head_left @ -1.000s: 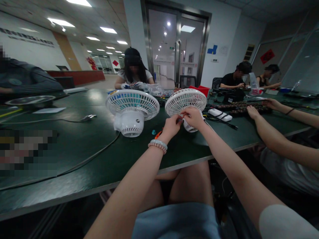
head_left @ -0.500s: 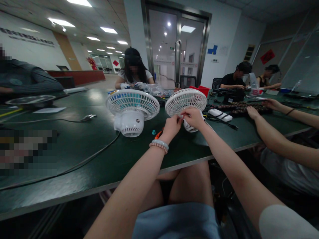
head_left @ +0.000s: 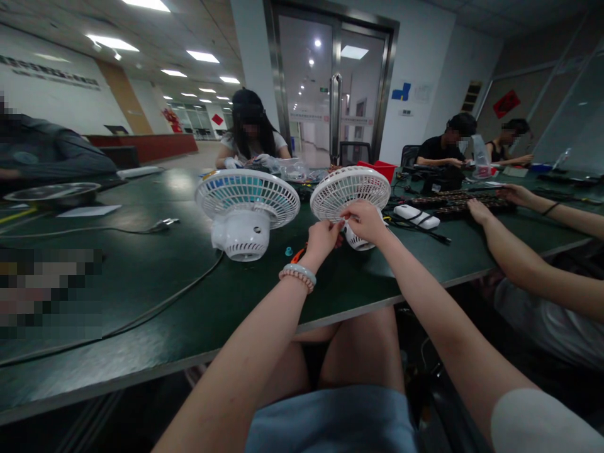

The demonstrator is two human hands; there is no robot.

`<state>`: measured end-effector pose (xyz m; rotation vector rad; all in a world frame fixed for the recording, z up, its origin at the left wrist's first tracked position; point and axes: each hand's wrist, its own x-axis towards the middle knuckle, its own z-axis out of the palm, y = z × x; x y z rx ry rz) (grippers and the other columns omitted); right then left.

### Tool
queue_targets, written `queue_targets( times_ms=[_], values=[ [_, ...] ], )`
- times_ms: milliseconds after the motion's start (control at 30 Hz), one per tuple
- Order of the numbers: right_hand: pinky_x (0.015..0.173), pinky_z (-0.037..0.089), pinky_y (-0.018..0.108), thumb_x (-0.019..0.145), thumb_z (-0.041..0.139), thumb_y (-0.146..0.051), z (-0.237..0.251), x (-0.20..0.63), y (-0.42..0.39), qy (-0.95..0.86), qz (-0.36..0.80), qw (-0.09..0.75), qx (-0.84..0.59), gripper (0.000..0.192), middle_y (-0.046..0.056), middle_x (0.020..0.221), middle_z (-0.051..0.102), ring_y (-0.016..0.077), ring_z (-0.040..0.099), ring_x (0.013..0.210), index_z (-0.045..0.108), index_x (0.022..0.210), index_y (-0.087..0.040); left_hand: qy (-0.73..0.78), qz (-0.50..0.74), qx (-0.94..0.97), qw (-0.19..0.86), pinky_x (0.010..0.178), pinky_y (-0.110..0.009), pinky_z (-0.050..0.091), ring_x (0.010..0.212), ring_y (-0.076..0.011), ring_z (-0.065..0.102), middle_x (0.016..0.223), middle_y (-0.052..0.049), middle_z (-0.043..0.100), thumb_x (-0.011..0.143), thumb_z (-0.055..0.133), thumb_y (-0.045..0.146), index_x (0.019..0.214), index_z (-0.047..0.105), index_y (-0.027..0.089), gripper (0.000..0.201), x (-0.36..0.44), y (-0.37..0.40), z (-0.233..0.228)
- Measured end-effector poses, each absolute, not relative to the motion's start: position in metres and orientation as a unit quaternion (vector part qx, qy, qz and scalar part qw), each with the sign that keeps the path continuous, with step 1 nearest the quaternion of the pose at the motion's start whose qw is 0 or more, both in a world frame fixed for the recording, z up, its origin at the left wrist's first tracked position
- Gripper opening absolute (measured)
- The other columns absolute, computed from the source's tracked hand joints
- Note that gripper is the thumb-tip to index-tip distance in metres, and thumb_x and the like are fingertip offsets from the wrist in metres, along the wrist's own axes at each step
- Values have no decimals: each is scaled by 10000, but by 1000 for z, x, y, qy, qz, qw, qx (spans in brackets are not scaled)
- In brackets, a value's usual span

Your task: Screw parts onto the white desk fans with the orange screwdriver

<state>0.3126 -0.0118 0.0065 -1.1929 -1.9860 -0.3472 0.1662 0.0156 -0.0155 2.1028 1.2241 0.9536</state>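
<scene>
Both the left-hand fan point(head_left: 243, 236) and the right-hand fan point(head_left: 350, 187) stand, apparently largely assembled, on the green table point(head_left: 141, 264), while beside the latter my left hand point(head_left: 323, 241) and right hand point(head_left: 366, 220) together pinch a small whitish part point(head_left: 344, 222) I cannot identify, handwork there seemingly unfinished.

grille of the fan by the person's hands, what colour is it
White; the fan grille shows best in the head view, above the right hand.
</scene>
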Motion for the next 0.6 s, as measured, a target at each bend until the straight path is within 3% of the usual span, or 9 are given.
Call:
queue_targets(
  times_ms=[233,600],
  values=[
    [803,363,322,657,436,-76,6,313,-10,-782,-133,381,-475,269,55,796,630,201,526,854,650,794,-164,439,365,802,176,603,-236,447,574,-130,593,624,-36,655,835,452,399,728,620,157,314,164,16,-15],
    [787,350,315,662,454,-88,7,312,-12,-789,-141,358,-478,241,55,792,619,198,511,843,647,785,-162,375,367,846,94,798,-280,457,843,-165,615,915,-56,679,798,497,207,939,613,170,186,158,12,-18]
  ],
)
